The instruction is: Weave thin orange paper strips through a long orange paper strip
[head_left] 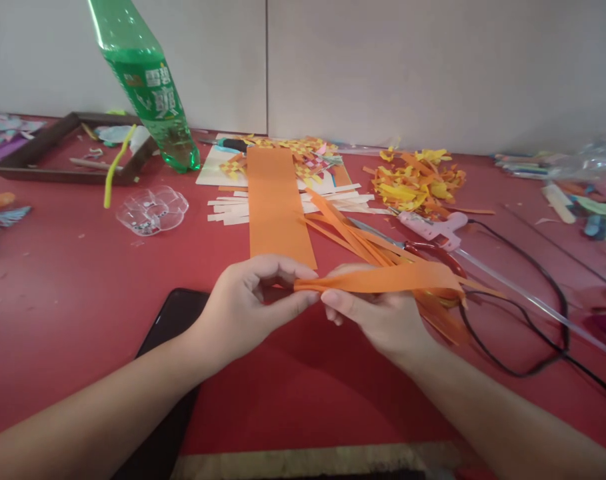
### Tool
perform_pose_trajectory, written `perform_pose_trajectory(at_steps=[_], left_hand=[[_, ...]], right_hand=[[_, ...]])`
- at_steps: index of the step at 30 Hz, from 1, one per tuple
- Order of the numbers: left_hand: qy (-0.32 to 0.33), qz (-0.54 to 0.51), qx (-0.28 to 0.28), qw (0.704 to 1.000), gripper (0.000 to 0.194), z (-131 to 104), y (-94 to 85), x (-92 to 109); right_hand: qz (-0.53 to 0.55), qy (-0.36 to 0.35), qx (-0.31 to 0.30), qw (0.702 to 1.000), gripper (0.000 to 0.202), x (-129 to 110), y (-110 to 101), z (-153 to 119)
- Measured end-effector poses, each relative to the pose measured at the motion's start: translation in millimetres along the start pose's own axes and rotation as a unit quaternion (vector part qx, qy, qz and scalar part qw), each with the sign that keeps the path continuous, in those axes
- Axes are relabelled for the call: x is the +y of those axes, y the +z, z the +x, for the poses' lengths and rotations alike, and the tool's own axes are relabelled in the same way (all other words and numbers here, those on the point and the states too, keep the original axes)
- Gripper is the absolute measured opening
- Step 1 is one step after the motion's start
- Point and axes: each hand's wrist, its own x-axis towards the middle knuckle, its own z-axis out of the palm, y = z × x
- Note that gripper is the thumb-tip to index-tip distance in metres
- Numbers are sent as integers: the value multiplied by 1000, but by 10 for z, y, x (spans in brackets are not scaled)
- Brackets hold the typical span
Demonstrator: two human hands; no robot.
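Note:
Between my two hands is an orange paper strip, pinched into a narrow fold at its left end. My left hand grips that end with thumb and forefinger. Close beside it, my right hand pinches the strip too, and the rest of the paper curls over that hand to the right. A wide orange paper sheet lies just beyond my hands. Narrow orange paper strips are spread to its right, near scissors with red handles, which are partly covered.
A pink glue gun with a black cord lies at right, before a pile of orange and yellow scraps. At left are a green bottle, a clear flower-shaped dish, a dark frame and a black phone.

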Motion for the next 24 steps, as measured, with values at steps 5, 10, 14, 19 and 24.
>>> perform_pose_trajectory(at_steps=[5,10,14,19,24], left_hand=[[14,6,11,1000,11,2,10,18],[38,6,4,999,11,-23,9,11],[50,9,1,999,10,-27,3,0],[64,1,6,998,10,-16,5,5],[62,-9,11,998,10,-2,8,-2]], right_hand=[[11,-14,0,1000,7,1,5,0],[29,-9,9,999,11,7,22,-10],[54,4,9,998,11,15,24,-9],[87,20,4,996,12,72,20,-9],[111,29,6,993,9,124,7,-29]])
